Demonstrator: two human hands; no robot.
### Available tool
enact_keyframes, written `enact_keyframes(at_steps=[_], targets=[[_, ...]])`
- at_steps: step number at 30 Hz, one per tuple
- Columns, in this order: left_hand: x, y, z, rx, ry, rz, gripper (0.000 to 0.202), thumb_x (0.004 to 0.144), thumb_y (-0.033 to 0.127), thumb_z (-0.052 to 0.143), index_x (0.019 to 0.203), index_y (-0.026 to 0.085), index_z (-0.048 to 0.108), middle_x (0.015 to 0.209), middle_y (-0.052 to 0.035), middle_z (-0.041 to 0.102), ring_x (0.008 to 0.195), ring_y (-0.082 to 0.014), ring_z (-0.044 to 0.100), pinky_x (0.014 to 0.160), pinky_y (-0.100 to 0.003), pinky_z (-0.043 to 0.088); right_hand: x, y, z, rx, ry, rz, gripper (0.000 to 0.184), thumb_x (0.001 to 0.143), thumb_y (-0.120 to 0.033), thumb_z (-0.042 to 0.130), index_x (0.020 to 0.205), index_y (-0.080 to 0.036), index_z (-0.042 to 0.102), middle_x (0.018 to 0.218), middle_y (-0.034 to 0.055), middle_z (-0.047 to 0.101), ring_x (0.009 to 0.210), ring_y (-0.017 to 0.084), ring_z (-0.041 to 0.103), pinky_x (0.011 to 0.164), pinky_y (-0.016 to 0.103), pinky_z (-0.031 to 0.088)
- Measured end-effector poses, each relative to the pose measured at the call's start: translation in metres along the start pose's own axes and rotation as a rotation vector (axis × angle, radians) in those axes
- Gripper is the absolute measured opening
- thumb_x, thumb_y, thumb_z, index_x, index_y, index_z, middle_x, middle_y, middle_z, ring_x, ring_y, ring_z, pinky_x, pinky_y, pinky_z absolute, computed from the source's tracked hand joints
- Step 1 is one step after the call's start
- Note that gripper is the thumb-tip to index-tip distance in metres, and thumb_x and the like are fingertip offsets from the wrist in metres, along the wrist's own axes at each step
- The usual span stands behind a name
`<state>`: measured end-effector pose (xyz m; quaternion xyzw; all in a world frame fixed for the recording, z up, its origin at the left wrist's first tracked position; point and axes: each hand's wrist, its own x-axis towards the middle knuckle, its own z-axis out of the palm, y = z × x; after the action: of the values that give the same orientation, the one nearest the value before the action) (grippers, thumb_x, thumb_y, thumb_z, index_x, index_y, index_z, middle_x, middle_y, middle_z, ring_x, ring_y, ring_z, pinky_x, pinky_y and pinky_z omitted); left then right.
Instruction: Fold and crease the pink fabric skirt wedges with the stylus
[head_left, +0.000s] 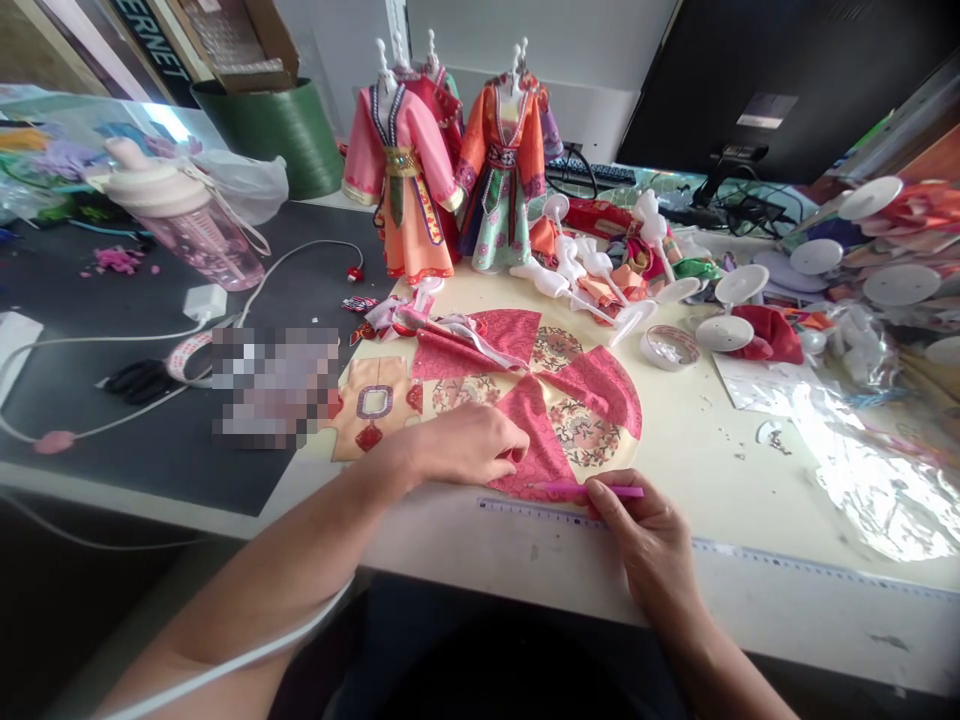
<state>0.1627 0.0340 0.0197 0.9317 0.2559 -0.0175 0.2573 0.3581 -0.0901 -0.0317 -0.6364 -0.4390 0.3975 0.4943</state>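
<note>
My left hand (465,446) lies on a pink patterned fabric wedge (534,445), pressing it flat with nothing held. The wedge belongs to a round printed fabric piece (570,400) with pink sections and floral medallions. My right hand (637,530) grips a pink marker pen (592,490), whose tip points left and sits just above the wedge's lower edge. A long ruler (540,512) lies along the table near that hand. To the left, a peach embroidered fabric panel (371,410) touches the round piece.
Two dressed doll gowns on stands (401,170) (502,170) stand behind the fabric. White disc stands (739,285) and fabric scraps crowd the right. A pink water bottle (184,215), black-handled scissors (139,380) and a cable lie on the dark mat at left.
</note>
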Motion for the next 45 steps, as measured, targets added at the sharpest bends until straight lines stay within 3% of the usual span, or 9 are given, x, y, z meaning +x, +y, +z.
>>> enact_keyframes(at_steps=[23, 45], targets=[[-0.0017, -0.0073, 0.0000, 0.045, -0.003, 0.045, 0.020, 0.077, 0.010, 0.047, 0.060, 0.016, 0.056, 0.066, -0.0013, 0.059, 0.069, -0.0141, 0.054, 0.065, -0.027, 0.036, 0.0028, -0.0022, 0.0008, -0.195, 0.023, -0.059, 0.025, 0.078, -0.044, 0.064, 0.072, -0.020, 0.067, 0.060, 0.0006, 0.065, 0.059, 0.015, 0.060, 0.057, 0.024, 0.047], [-0.0015, -0.0072, 0.0013, 0.044, -0.009, 0.049, 0.019, 0.078, 0.011, 0.048, 0.062, 0.017, 0.057, 0.068, -0.0020, 0.062, 0.073, -0.0165, 0.056, 0.069, -0.028, 0.038, 0.0008, -0.0054, 0.0009, -0.262, 0.041, -0.093, 0.025, 0.078, -0.044, 0.062, 0.072, -0.020, 0.067, 0.058, -0.0005, 0.066, 0.056, 0.014, 0.061, 0.055, 0.022, 0.047]])
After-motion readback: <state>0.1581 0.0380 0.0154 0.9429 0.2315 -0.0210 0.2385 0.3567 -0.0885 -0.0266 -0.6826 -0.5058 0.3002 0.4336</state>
